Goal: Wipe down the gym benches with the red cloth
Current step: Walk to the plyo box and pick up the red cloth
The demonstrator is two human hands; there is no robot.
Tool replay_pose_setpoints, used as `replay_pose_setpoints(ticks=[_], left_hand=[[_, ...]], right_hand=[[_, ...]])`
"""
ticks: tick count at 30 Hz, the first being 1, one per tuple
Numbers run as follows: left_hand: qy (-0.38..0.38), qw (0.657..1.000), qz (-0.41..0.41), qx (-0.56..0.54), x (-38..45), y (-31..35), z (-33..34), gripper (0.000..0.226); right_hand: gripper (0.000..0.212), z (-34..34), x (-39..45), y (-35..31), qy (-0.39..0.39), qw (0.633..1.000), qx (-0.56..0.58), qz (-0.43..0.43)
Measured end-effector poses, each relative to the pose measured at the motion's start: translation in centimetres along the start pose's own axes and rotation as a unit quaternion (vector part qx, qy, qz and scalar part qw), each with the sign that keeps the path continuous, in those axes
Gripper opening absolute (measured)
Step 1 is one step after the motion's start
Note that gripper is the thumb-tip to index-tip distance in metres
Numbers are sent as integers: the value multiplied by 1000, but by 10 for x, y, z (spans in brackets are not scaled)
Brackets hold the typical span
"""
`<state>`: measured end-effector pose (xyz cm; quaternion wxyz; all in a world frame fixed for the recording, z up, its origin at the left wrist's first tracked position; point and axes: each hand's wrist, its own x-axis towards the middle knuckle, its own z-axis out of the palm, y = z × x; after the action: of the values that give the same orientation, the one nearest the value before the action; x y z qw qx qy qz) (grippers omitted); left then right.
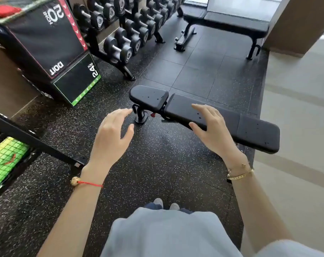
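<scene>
From the head camera, both bare hands are raised over the speckled rubber floor (157, 164), palms down, holding nothing. The left hand (112, 138) has its fingers straight and slightly spread, their tips near the foot of the near bench (203, 115). The right hand (211, 130) is likewise relaxed, fingers apart, in front of the bench's long back pad; whether it touches the pad I cannot tell. This black bench lies across the middle of the floor, its short seat pad toward the dumbbell rack (124, 25). A second bench (229, 21) stands at the floor's far edge, well apart from the first. The red cloth (4, 11) seems to lie on top of the plyo box (46, 39) at the far left corner (only a red bundle shows there, blurred), away from both hands.
</scene>
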<state>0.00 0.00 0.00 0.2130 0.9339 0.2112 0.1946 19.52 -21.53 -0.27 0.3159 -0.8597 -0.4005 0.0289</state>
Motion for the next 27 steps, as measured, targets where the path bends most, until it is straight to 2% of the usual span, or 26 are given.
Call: replay_pose_setpoints(ticks=[8, 16, 27], left_hand=[[19, 999, -47, -2, -13, 0, 4, 44], [43, 992, -116, 12, -17, -18, 7, 42], [88, 973, -209, 35, 36, -104, -7, 41]], right_hand=[[49, 10, 4, 8, -23, 1000, 0, -16], [49, 33, 35, 15, -79, 996, 9, -39], [47, 108, 166, -22, -142, 984, 37, -102]])
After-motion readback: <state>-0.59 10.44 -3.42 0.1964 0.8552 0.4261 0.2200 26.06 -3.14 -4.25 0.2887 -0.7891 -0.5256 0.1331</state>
